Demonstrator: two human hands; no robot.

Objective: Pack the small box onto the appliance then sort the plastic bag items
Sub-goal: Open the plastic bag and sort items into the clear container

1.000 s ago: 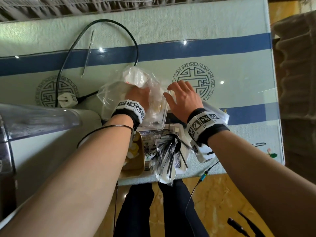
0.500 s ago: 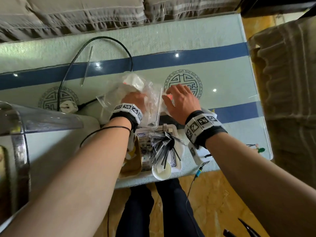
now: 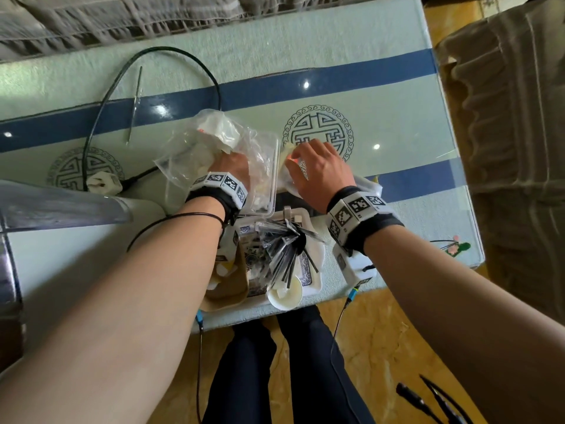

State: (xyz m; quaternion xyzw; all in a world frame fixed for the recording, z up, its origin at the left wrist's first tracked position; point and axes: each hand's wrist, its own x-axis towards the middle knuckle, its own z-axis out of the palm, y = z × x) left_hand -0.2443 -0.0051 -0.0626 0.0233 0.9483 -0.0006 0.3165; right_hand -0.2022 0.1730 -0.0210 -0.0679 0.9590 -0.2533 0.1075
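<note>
A crumpled clear plastic bag (image 3: 211,139) full of white packets lies at the middle of the table. My left hand (image 3: 230,166) is buried in it, fingers closed on the plastic. A clear plastic container (image 3: 272,166) stands against the bag's right side. Just right of that rim, my right hand (image 3: 321,169) pinches a small packet (image 3: 301,165) with a printed code. The white appliance (image 3: 61,240) with a clear lid fills the left edge. The small box cannot be picked out.
A tray (image 3: 312,264) near the table's front edge holds black utensils, a white cup (image 3: 286,293) and a brown paper bag (image 3: 229,286). A black cable (image 3: 122,68) loops to a white plug (image 3: 102,183) at back left. A thin metal rod (image 3: 136,102) lies nearby.
The right hand has moved from open above the container to gripping a small packet beside its rim. The left hand stays in the bag. The view shifted slightly.
</note>
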